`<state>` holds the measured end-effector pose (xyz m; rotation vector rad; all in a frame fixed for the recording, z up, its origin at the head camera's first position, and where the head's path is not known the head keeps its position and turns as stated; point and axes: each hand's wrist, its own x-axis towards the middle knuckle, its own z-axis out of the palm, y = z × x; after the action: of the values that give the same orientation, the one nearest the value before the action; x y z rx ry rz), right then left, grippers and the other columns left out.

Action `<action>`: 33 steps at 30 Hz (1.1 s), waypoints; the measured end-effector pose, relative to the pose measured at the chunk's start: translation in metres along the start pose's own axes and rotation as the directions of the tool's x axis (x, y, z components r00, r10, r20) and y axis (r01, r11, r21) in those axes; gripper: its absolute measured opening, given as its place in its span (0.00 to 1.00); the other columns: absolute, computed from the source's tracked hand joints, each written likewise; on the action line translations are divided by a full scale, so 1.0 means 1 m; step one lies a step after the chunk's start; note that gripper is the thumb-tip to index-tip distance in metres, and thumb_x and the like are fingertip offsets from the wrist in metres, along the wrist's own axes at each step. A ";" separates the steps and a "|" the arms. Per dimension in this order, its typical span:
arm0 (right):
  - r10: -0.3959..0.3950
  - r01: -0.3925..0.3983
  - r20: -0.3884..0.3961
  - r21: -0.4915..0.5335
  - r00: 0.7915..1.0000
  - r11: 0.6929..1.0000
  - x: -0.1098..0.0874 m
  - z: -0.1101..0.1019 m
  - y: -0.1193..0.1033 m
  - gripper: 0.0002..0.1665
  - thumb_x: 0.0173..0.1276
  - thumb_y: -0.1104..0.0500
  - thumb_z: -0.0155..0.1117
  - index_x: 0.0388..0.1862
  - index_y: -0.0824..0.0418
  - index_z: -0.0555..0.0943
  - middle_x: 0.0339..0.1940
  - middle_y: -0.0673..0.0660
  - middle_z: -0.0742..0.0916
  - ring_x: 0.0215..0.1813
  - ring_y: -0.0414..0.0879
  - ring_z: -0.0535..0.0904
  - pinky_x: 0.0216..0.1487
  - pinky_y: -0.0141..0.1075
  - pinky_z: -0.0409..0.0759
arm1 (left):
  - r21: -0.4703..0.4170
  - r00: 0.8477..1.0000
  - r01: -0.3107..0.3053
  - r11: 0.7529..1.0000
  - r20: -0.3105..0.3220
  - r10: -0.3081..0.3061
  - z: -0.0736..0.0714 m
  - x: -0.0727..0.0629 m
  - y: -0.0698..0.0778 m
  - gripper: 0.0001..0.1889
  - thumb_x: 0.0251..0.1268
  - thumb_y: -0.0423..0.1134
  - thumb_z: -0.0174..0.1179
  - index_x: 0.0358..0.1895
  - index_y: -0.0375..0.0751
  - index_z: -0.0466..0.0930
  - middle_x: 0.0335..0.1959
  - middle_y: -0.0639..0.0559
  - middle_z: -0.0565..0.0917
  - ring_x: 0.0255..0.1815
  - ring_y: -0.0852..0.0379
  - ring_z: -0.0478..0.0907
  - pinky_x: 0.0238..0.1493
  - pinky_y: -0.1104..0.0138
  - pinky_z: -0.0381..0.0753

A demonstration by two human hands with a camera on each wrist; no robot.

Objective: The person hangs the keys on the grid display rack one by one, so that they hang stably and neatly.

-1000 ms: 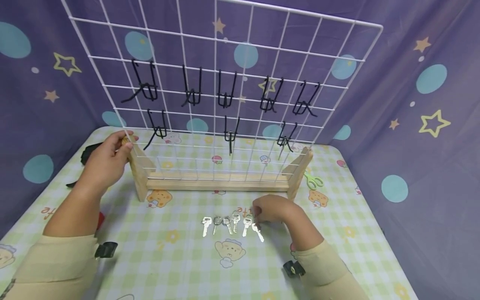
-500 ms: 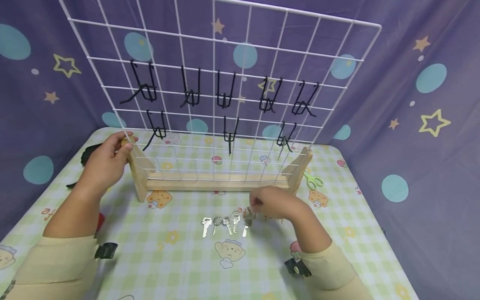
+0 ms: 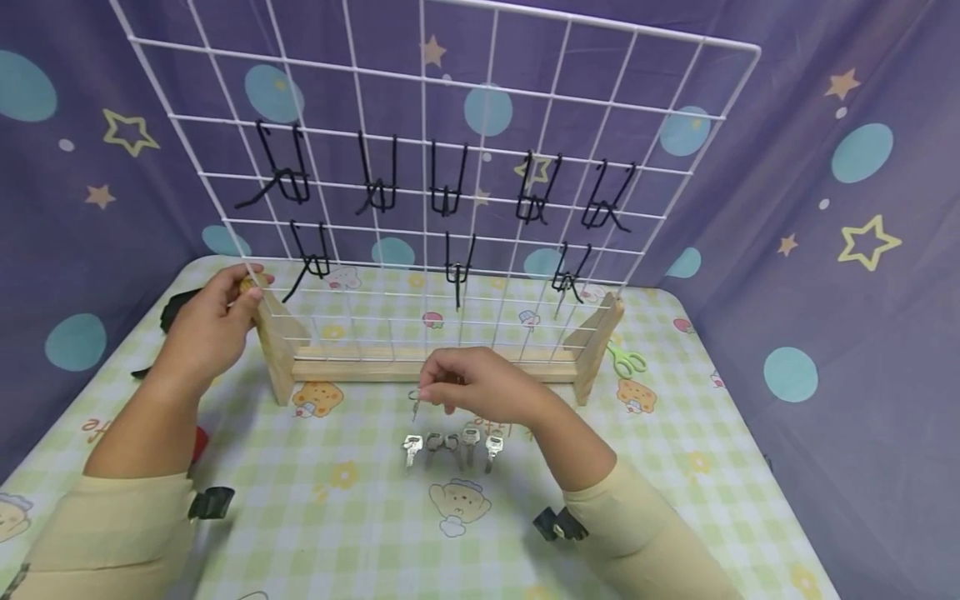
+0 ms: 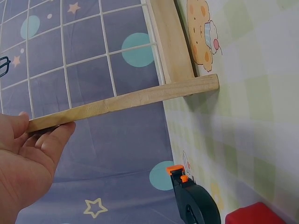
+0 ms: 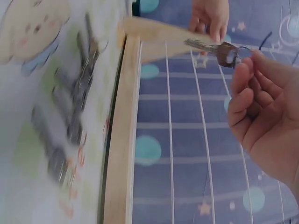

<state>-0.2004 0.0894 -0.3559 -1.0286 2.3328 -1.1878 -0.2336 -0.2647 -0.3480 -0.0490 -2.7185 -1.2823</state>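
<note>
My left hand (image 3: 206,321) grips the upper end of the left wooden side piece (image 3: 272,354) of a white wire grid rack (image 3: 427,79). In the right wrist view, thumb and fingers of my right hand (image 5: 266,102) pinch the ring of a key (image 5: 226,54), whose blade points away from the fingers. The head view has this right hand in front of the rack's wooden base bar (image 3: 360,371), above the cloth. Several silver keys (image 3: 470,437) lie in a row on the tablecloth below it. Black hooks (image 3: 446,200) hang on the grid in two rows.
Green scissors (image 3: 626,360) lie behind the right wooden side piece (image 3: 600,350). A dark tape dispenser (image 4: 198,200) and a red object (image 4: 254,214) are left of the rack. Small silver shapes hang at the lower middle hook (image 3: 457,273) and lower right hook (image 3: 568,283).
My right hand has picked up the rightmost key from the row and carried it up and left, toward the front of the rack. My left hand stays on the wooden side piece.
</note>
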 end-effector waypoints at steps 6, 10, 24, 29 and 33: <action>-0.064 0.065 -0.015 0.129 0.998 0.989 0.023 0.010 -0.020 0.07 0.74 0.51 0.60 0.42 0.51 0.80 0.33 0.52 0.84 0.34 0.46 0.82 0.32 0.33 0.81 | -0.006 1.000 -0.001 1.000 0.004 0.001 0.000 0.000 -0.002 0.31 0.80 0.55 0.32 0.78 0.44 0.51 0.75 0.44 0.64 0.71 0.41 0.65 0.66 0.45 0.74; -0.106 0.110 -0.029 0.161 0.994 0.981 0.038 0.013 -0.034 0.07 0.75 0.54 0.59 0.43 0.55 0.80 0.33 0.52 0.83 0.33 0.45 0.82 0.31 0.30 0.80 | -0.008 1.000 0.001 1.000 0.002 -0.001 0.000 0.001 -0.002 0.31 0.80 0.55 0.32 0.77 0.44 0.52 0.75 0.44 0.64 0.71 0.42 0.65 0.66 0.45 0.74; -0.111 0.127 -0.114 0.143 0.987 0.982 0.072 0.012 -0.089 0.06 0.75 0.56 0.59 0.43 0.56 0.80 0.34 0.51 0.83 0.33 0.41 0.82 0.37 0.29 0.84 | 0.014 1.000 0.010 1.000 -0.015 -0.009 0.000 0.001 -0.001 0.30 0.80 0.55 0.32 0.77 0.44 0.53 0.73 0.42 0.66 0.68 0.40 0.68 0.64 0.43 0.75; -0.127 0.147 -0.162 0.124 0.979 0.981 0.083 0.010 -0.099 0.06 0.76 0.56 0.58 0.44 0.57 0.79 0.33 0.50 0.83 0.33 0.40 0.82 0.36 0.28 0.83 | 0.010 1.000 0.009 1.000 -0.023 -0.009 0.000 0.001 -0.001 0.30 0.80 0.54 0.33 0.76 0.43 0.54 0.72 0.41 0.67 0.66 0.42 0.69 0.64 0.43 0.75; -0.091 0.117 -0.197 0.127 0.976 0.985 0.090 0.010 -0.102 0.08 0.76 0.53 0.57 0.45 0.55 0.79 0.33 0.49 0.83 0.33 0.40 0.81 0.32 0.29 0.82 | 0.009 1.000 0.001 1.000 -0.026 -0.001 0.000 0.001 0.000 0.30 0.80 0.54 0.34 0.76 0.41 0.54 0.71 0.41 0.68 0.66 0.44 0.69 0.64 0.44 0.76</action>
<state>-0.2098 -0.0214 -0.2775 -1.0406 2.3211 -1.5273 -0.2343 -0.2644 -0.3481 -0.0300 -2.7028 -1.2623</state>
